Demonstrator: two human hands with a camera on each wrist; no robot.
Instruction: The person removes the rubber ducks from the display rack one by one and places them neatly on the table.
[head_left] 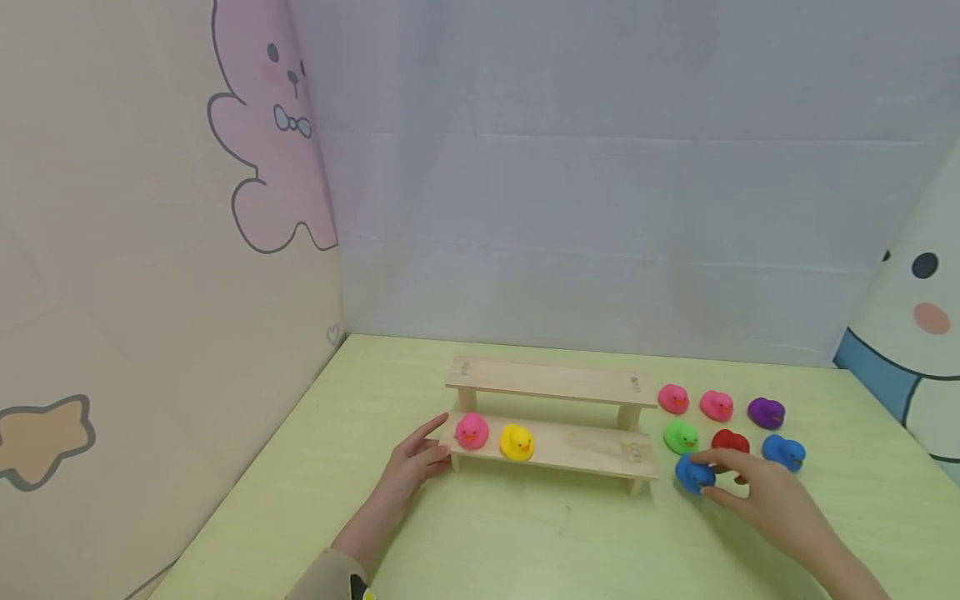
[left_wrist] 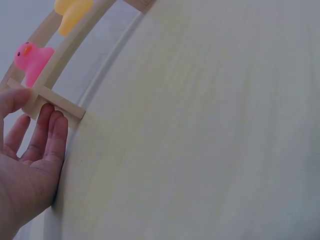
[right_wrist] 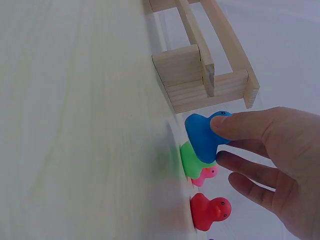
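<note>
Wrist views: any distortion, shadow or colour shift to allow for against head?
Left wrist: the wooden stand bows, likely lens distortion, and the yellow duck looks pale; right wrist: the blue duck reads clearly, with soft shadow and green and reddish tints on the tabletop; head: brighter, boards look straight.

The base surface is a pale yellow-green tabletop (head_left: 517,542) with a faint wood grain. Standing directly on it is a two-tier wooden shelf (head_left: 585,446), its upper board (head_left: 551,379) set behind and above the lower board (head_left: 551,454). The lower board carries a pink toy duck (head_left: 472,432) at its left end and, just beside it, a yellow toy duck (head_left: 517,442). Right of the shelf, directly on the tabletop, the back row comprises two pink toy ducks (head_left: 717,406) and a purple toy duck (head_left: 767,412); nearer are a green toy duck (head_left: 682,437), a red toy duck (head_left: 731,440) and a blue toy duck (head_left: 783,452).
</note>
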